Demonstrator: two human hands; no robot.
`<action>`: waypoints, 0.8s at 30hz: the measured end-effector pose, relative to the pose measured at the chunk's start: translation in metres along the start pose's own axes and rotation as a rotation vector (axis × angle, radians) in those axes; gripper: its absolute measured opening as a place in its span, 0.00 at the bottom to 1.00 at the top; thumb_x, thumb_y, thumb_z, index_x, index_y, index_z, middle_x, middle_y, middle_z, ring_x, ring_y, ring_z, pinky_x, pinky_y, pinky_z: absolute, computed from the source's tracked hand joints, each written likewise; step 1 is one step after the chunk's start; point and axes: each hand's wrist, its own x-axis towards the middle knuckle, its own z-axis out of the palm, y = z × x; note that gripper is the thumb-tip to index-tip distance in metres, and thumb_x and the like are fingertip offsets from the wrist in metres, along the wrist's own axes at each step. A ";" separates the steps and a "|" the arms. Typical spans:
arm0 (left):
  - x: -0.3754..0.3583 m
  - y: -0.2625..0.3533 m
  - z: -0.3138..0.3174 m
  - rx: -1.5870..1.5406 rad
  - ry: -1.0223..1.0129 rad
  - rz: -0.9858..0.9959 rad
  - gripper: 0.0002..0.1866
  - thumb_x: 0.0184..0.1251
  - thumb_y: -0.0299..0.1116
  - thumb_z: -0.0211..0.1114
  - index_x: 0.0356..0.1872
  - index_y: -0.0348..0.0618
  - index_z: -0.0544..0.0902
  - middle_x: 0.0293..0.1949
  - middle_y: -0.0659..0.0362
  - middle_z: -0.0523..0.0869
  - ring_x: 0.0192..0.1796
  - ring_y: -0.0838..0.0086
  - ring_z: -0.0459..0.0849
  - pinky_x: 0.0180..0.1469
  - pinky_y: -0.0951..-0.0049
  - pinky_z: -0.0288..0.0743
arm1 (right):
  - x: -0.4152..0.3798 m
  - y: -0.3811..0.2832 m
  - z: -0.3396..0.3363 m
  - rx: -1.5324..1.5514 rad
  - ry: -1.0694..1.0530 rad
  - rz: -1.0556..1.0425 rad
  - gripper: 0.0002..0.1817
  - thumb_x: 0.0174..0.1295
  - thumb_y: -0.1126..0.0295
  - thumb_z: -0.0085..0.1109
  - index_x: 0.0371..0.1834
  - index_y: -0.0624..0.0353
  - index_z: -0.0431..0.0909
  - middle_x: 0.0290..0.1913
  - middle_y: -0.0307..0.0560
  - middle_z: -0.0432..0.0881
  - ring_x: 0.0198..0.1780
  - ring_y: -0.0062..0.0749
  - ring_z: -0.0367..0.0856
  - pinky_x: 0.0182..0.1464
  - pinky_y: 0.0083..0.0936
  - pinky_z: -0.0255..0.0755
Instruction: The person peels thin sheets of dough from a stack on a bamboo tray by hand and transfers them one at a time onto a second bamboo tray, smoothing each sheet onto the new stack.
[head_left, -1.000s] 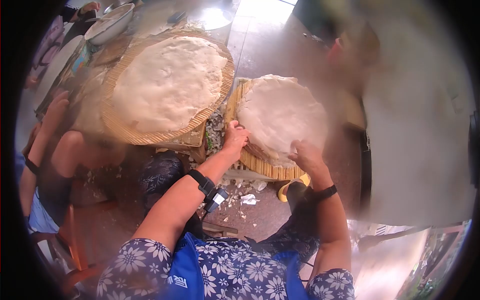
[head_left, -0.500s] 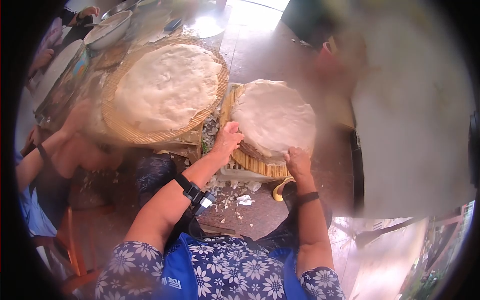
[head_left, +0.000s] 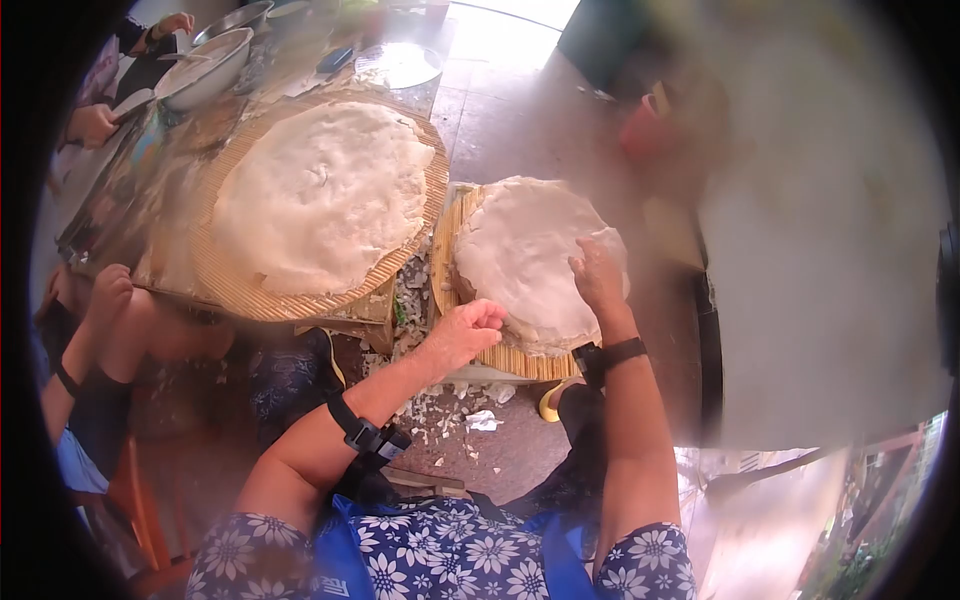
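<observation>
A thick, pale round slab that looks like dough lies on a round reed mat in front of me. My left hand is at its near left edge, the fingers curled together; whatever they may hold is hidden. Over the right part of the slab, my right hand has its fingers partly stretched out, fingertips close on the surface. To the left, a larger pale slab covers most of another reed mat.
At the left, another person's hand is raised beside the big mat. Farther back stand a white bowl and another person's hand. Pale scraps litter the floor below. A large white blurred surface fills the right side.
My right hand has gone from the slab's near edge up over its right part. My left hand shifted slightly nearer and right. The neighbour's hand on the left drew back from the big mat.
</observation>
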 end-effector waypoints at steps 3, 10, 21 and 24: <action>-0.010 0.013 -0.002 0.083 -0.032 0.013 0.19 0.59 0.28 0.59 0.52 0.37 0.76 0.43 0.56 0.82 0.45 0.75 0.80 0.48 0.75 0.74 | 0.048 0.003 0.021 -0.007 0.067 -0.086 0.19 0.57 0.66 0.59 0.53 0.56 0.76 0.48 0.56 0.79 0.50 0.53 0.77 0.52 0.42 0.72; -0.010 0.005 -0.014 0.177 -0.002 -0.020 0.18 0.60 0.29 0.58 0.52 0.36 0.75 0.45 0.51 0.83 0.46 0.70 0.82 0.50 0.72 0.75 | 0.108 0.009 0.064 -0.132 -0.055 0.039 0.18 0.57 0.61 0.59 0.49 0.56 0.76 0.51 0.52 0.78 0.56 0.48 0.74 0.56 0.45 0.68; -0.017 0.015 -0.023 0.139 0.011 0.016 0.17 0.61 0.29 0.59 0.52 0.37 0.76 0.44 0.53 0.83 0.46 0.72 0.81 0.49 0.73 0.75 | 0.103 0.017 0.072 0.041 0.027 -0.023 0.17 0.58 0.61 0.58 0.48 0.56 0.79 0.48 0.52 0.81 0.52 0.48 0.77 0.54 0.39 0.70; -0.023 0.021 -0.025 0.145 0.020 0.063 0.17 0.61 0.30 0.60 0.52 0.40 0.76 0.41 0.60 0.82 0.39 0.81 0.77 0.44 0.76 0.73 | 0.084 -0.029 0.042 0.222 0.016 -0.091 0.16 0.58 0.64 0.58 0.48 0.58 0.80 0.41 0.53 0.83 0.43 0.45 0.81 0.47 0.33 0.73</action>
